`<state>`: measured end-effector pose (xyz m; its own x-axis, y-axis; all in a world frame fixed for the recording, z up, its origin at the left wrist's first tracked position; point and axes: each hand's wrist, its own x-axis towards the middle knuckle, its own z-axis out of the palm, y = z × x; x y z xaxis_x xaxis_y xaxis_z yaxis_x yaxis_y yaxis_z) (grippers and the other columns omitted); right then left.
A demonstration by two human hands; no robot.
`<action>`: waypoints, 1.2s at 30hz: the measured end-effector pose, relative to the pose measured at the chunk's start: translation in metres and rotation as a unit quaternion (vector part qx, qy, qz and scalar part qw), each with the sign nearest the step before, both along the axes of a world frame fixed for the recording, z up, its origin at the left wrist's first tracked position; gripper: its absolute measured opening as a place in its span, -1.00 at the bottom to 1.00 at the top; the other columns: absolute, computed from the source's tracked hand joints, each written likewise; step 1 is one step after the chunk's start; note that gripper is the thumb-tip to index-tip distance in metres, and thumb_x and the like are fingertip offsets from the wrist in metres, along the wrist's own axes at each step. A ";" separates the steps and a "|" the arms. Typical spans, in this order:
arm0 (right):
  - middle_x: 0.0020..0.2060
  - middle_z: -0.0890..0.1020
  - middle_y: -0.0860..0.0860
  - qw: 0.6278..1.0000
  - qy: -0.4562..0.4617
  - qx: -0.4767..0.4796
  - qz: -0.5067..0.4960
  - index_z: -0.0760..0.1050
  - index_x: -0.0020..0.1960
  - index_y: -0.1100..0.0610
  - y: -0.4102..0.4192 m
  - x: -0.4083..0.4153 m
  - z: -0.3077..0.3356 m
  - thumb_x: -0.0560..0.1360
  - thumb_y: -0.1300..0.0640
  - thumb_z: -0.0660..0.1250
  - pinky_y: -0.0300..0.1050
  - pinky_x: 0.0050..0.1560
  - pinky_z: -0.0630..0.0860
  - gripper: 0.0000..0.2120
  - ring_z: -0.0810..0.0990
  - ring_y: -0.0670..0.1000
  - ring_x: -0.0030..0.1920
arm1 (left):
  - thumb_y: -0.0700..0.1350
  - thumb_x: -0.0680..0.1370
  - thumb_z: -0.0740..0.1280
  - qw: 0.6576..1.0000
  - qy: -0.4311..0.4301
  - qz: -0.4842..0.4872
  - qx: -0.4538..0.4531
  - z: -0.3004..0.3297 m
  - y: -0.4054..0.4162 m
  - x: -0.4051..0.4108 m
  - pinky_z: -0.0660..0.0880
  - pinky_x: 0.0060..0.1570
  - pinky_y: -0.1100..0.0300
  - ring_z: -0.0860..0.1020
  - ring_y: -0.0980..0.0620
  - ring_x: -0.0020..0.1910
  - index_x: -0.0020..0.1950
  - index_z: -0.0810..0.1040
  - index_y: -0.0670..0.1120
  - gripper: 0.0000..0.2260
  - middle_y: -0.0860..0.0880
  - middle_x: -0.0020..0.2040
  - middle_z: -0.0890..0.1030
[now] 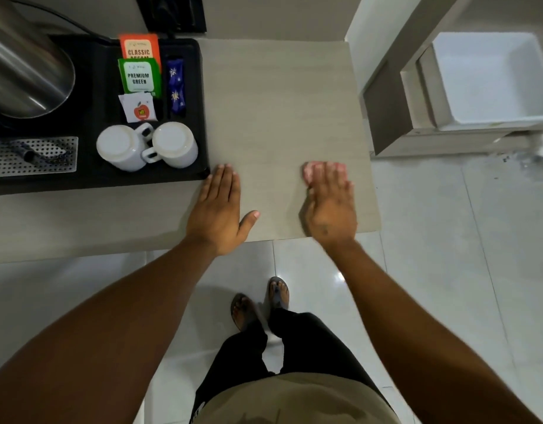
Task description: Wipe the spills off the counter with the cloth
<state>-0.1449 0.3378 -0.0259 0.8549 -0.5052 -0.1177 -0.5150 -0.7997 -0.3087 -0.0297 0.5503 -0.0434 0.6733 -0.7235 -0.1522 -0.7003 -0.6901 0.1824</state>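
The beige counter (273,102) runs from the back wall to its front edge and ends on the right. My left hand (218,209) lies flat on it, palm down, fingers together and thumb apart, just right of the black tray's front corner. My right hand (329,203) hovers or rests over the counter near its right front corner, fingers stretched forward and slightly blurred. Neither hand holds anything. No cloth is in view, and I can make out no spill on the counter surface.
A black tray (190,96) on the left carries two upturned white cups (147,148), tea sachets (140,76), a steel kettle (25,71) and a perforated metal plate (34,156). A white bin (490,81) stands on the floor at right. My feet (261,301) are on white tiles.
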 end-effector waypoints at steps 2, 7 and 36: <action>0.60 0.17 0.17 0.999 0.002 -0.014 -0.036 0.11 0.61 0.13 -0.033 0.010 0.004 0.63 0.06 0.00 0.22 0.59 -0.01 -0.45 0.01 0.22 0.62 | 0.32 0.62 -0.05 1.000 -0.001 0.001 0.002 0.000 0.000 0.000 -0.07 0.64 -0.15 -0.05 -0.24 0.67 0.64 -0.01 -0.31 -0.17 -0.31 0.67 0.01; 0.62 0.10 0.15 0.996 0.011 -0.023 -0.085 0.07 0.62 0.12 -0.083 0.077 0.003 0.67 0.06 -0.03 0.19 0.59 -0.15 -0.47 -0.05 0.23 0.62 | 0.34 0.61 -0.11 1.000 0.002 0.004 0.016 0.001 0.000 0.000 -0.06 0.63 -0.16 -0.09 -0.23 0.67 0.64 -0.06 -0.30 -0.15 -0.30 0.68 -0.03; 0.59 0.21 0.17 0.989 -0.074 -0.012 -0.125 0.18 0.60 0.16 -0.032 0.048 0.010 0.65 0.13 0.05 0.16 0.60 -0.01 -0.48 0.01 0.24 0.62 | 0.35 0.62 -0.12 1.000 -0.022 -0.001 0.005 0.008 -0.002 0.000 -0.06 0.64 -0.13 -0.11 -0.20 0.68 0.65 -0.06 -0.27 -0.16 -0.27 0.68 -0.05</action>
